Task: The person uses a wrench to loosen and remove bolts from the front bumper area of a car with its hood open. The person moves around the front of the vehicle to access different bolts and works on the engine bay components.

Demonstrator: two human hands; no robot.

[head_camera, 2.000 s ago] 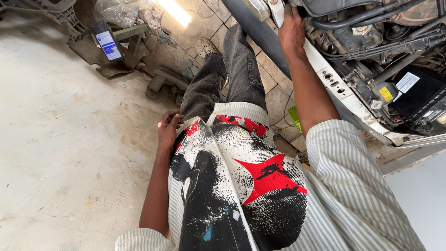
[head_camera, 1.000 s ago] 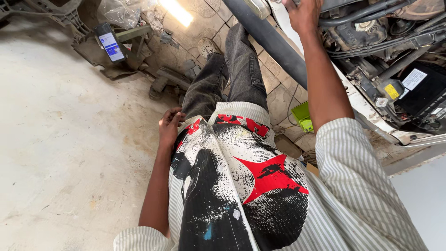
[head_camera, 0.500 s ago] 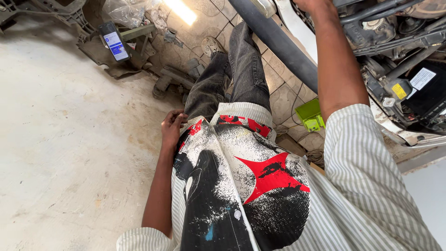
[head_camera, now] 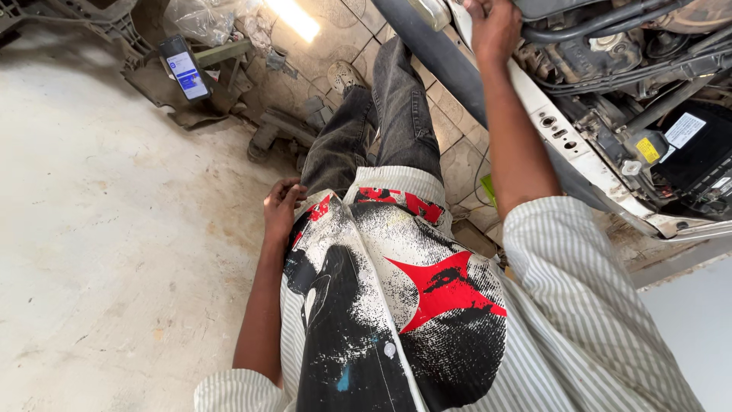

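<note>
Our right hand (head_camera: 494,29) grips the white front panel (head_camera: 568,156) of the open engine bay, fingers curled over its edge; our left hand (head_camera: 280,207) rests at the shirt hem (head_camera: 328,210), fingers loosely bent on the cloth. We judge the grip could slip on greasy metal toward the hoses (head_camera: 602,30).

My right hand (head_camera: 494,30) grips the front edge of the car's white panel (head_camera: 568,149), which slants across the open, grimy engine bay. My left hand (head_camera: 282,207) rests curled against my hip, touching the printed shirt (head_camera: 396,290).
</note>
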